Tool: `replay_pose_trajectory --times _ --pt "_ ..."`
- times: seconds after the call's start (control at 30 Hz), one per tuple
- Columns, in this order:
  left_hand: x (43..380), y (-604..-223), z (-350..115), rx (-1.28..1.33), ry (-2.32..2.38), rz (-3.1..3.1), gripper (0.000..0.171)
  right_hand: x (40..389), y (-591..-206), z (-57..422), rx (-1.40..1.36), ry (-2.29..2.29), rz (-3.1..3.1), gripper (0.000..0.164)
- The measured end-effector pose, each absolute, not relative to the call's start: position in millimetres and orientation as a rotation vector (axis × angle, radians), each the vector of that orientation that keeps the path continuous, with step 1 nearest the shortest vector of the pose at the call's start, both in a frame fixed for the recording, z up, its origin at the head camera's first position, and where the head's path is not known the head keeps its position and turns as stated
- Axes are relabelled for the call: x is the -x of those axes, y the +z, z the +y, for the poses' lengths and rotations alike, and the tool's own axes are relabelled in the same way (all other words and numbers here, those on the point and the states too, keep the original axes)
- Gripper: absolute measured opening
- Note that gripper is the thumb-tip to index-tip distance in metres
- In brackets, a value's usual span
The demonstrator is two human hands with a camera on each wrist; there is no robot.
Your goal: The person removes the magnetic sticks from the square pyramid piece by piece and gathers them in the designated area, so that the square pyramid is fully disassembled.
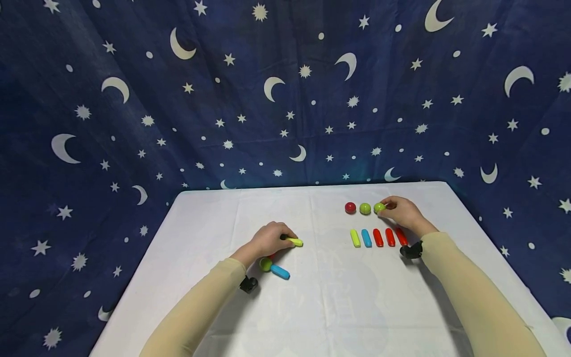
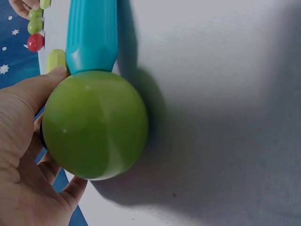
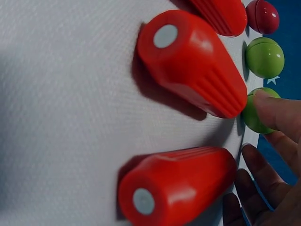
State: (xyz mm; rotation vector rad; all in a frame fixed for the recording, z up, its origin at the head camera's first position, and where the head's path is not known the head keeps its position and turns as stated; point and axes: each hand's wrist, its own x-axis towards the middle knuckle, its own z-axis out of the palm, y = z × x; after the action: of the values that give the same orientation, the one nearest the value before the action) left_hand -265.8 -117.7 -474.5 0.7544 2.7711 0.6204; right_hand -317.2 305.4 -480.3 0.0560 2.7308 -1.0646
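Note:
My left hand (image 1: 270,239) pinches a yellow-green magnetic rod (image 1: 295,242) between thumb and fingers, left of the table's middle. By its wrist, a green ball (image 2: 94,125) meets the end of a blue rod (image 2: 92,35); a bit of red (image 1: 272,256) shows beneath the hand, mostly hidden. At the far right, my right hand (image 1: 403,214) has thumb and fingertips on a green ball (image 3: 256,113), the rightmost in a row with another green ball (image 1: 365,208) and a red ball (image 1: 350,208).
Nearer than the balls, a row of rods lies side by side: a yellow-green rod (image 1: 355,238), a blue rod (image 1: 366,238) and several red rods (image 1: 377,237), the last partly under the right wrist. A white cloth covers the table (image 1: 339,302); a starry curtain (image 1: 285,99) hangs behind.

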Motion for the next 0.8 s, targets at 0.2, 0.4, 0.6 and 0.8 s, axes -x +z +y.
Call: replay_pose_trajectory --times 0.2,0.4,0.6,0.8 --pt "265.6 -475.4 -117.4 -0.742 0.626 2.774 0.02 316.6 -479.3 305.7 -0.067 -1.054 2.721 0.058" --pt "265.4 -474.9 -117.2 -0.731 0.632 2.774 0.02 316.0 -479.9 305.3 -0.061 -1.054 2.729 0.06" --pt "265.3 -475.0 -117.3 -0.731 0.629 2.77 0.02 316.9 -481.5 305.2 -0.059 -1.052 2.735 0.061" --pt "266.7 -476.1 -117.8 -0.735 0.632 2.771 0.02 317.0 -481.3 304.8 -0.075 -1.053 2.743 0.06"
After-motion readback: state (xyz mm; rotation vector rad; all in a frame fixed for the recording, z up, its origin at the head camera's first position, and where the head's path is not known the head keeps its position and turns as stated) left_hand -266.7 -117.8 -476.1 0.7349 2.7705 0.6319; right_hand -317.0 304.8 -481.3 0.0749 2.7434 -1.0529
